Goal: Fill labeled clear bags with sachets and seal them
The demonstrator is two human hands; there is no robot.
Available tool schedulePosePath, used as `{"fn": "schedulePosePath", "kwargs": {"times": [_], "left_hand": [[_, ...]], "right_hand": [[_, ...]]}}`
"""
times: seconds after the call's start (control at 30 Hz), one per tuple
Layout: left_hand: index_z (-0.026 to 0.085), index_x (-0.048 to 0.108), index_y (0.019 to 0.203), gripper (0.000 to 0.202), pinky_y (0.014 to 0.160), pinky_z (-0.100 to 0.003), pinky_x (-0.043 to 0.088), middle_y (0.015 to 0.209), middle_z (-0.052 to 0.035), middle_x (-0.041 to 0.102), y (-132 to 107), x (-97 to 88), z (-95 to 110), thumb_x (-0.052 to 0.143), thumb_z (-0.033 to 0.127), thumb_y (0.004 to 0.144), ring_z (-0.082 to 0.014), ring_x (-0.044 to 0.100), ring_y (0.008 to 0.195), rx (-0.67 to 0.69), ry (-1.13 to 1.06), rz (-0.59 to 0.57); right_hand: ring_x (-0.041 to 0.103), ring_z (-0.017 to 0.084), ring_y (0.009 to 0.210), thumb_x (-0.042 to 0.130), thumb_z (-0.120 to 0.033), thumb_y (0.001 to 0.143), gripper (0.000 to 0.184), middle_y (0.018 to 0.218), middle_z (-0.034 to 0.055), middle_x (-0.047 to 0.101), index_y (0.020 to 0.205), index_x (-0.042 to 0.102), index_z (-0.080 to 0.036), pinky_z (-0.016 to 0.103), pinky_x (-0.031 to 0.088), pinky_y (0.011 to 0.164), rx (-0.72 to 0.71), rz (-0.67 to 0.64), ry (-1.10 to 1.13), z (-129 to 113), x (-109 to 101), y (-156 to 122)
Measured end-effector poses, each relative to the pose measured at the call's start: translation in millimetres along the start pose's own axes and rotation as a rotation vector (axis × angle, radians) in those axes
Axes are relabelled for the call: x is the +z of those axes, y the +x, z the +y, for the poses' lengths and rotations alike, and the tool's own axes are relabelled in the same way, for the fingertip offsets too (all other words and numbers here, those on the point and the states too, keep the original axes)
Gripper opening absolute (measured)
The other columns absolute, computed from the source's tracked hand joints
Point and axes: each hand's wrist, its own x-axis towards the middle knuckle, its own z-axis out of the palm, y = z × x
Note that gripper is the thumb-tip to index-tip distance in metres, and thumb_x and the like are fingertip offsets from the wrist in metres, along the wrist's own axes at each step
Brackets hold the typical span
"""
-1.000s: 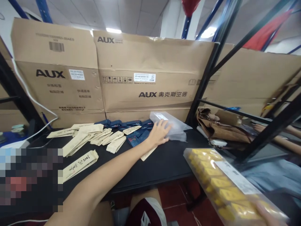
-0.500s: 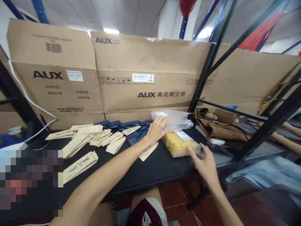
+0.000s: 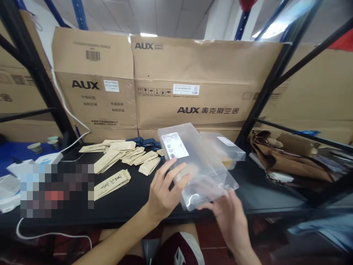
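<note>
Two hands on one clear plastic sleeve (image 3: 197, 162), mid-frame. Your left hand (image 3: 168, 187) grips its near side, fingers (image 3: 176, 176) spread wide; your right hand (image 3: 228, 221) cups its lower corner, fingers (image 3: 206, 205) narrowly spread. Second sleeve (image 3: 224, 147) lies just behind; kraft paper sachets (image 3: 118, 156) cluster left on the black table (image 3: 261, 195).

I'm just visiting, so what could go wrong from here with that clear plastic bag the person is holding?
The smooth clear plastic bag is held only near its lower end, by the left hand and right hand, so it might slip and fall past the front edge of the black table. Its upper end is also close to the loose tan paper sachets, and could perhaps knock them out of place.
</note>
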Motion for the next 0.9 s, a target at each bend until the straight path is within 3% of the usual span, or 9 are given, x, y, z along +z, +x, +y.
{"fn": "schedulePosePath", "kwargs": {"times": [0.1,0.23,0.3,0.4,0.5,0.6,0.73,0.83,0.9], "left_hand": [[0.03,0.059,0.156,0.067,0.11,-0.057,0.058,0.143,-0.0154,0.075,-12,-26.9,12,0.067,0.007,0.094,-0.0362,0.06,0.147,-0.111,0.048,-0.114],[0.038,0.044,0.168,0.087,0.118,-0.069,0.048,0.156,-0.0121,0.066,-25,-65.1,9,0.069,0.014,0.088,-0.0419,0.052,0.154,-0.203,-0.069,-0.285],[0.042,0.054,0.16,0.077,0.123,-0.071,0.042,0.153,-0.0082,0.068,-27,-90.2,-10,0.073,0.022,0.088,-0.0425,0.055,0.149,-0.328,-0.11,-0.19],[0.037,0.068,0.141,0.051,0.128,-0.061,0.038,0.157,-0.0067,0.061,-26,-128.3,-54,0.079,0.031,0.092,-0.0371,0.05,0.153,-0.775,-0.035,0.29],[0.023,0.07,0.134,0.054,0.106,-0.048,0.059,0.142,-0.0142,0.07,-23,-153.2,-95,0.08,0.055,0.09,-0.0351,0.069,0.132,-1.308,-0.434,0.212],[0.012,0.071,0.127,0.062,0.068,-0.036,0.065,0.114,-0.0191,0.079,-22,-158.3,-115,0.082,0.057,0.086,-0.0294,0.08,0.086,-1.573,-0.829,0.124],[0.014,0.072,0.119,0.04,0.056,-0.025,0.061,0.099,-0.0116,0.079,-25,-145.3,-116,0.08,0.037,0.087,-0.0215,0.077,0.077,-1.645,-1.147,0.473],[0.015,0.073,0.123,0.043,0.058,-0.023,0.062,0.107,-0.0133,0.081,-28,-133.7,-111,0.079,0.022,0.081,-0.0243,0.079,0.09,-1.644,-1.239,0.512],[0.017,0.072,0.129,0.051,0.063,-0.026,0.065,0.116,-0.0141,0.081,-30,-128.9,-108,0.08,0.019,0.078,-0.0275,0.079,0.099,-1.621,-1.261,0.456]], "right_hand": [[0.08,0.036,0.11,0.079,-0.059,0.089,0.057,0.118,0.0114,0.084,0.137,0.073,-0.03,0.048,0.068,0.084,0.068,-0.127,0.078,-2,62,0],[0.083,0.034,0.098,0.087,-0.038,0.08,0.036,0.103,0.0095,0.086,0.112,0.078,-0.024,0.039,0.067,0.07,0.085,-0.274,0.07,-12,119,54],[0.083,0.032,0.089,0.088,-0.034,0.076,0.037,0.096,0.0082,0.086,0.11,0.077,-0.024,0.039,0.067,0.066,0.072,-0.384,0.066,-15,139,86],[0.082,0.031,0.075,0.084,-0.031,0.074,0.032,0.084,0.0073,0.084,0.103,0.077,-0.022,0.037,0.063,0.054,0.042,-0.466,-0.015,-13,164,116],[0.081,0.034,0.075,0.086,-0.036,0.07,0.03,0.082,0.0101,0.083,0.093,0.077,-0.02,0.036,0.059,0.049,0.135,-0.566,-0.069,-6,185,123],[0.081,0.038,0.093,0.08,-0.06,0.074,0.047,0.098,0.0132,0.084,0.099,0.078,-0.02,0.044,0.066,0.063,0.29,-0.704,0.083,5,197,123],[0.079,0.034,0.097,0.055,-0.071,0.086,0.056,0.1,0.0139,0.082,0.097,0.075,-0.02,0.044,0.066,0.07,0.217,-0.584,0.236,37,199,115],[0.078,0.031,0.091,0.061,-0.055,0.086,0.04,0.102,0.0136,0.081,0.098,0.075,-0.02,0.042,0.064,0.068,-0.003,-0.674,-0.175,66,199,93],[0.075,0.033,0.11,0.069,-0.037,0.082,0.036,0.123,0.0146,0.078,0.114,0.075,-0.02,0.047,0.065,0.088,-0.295,-0.825,-0.55,81,202,75]]}}
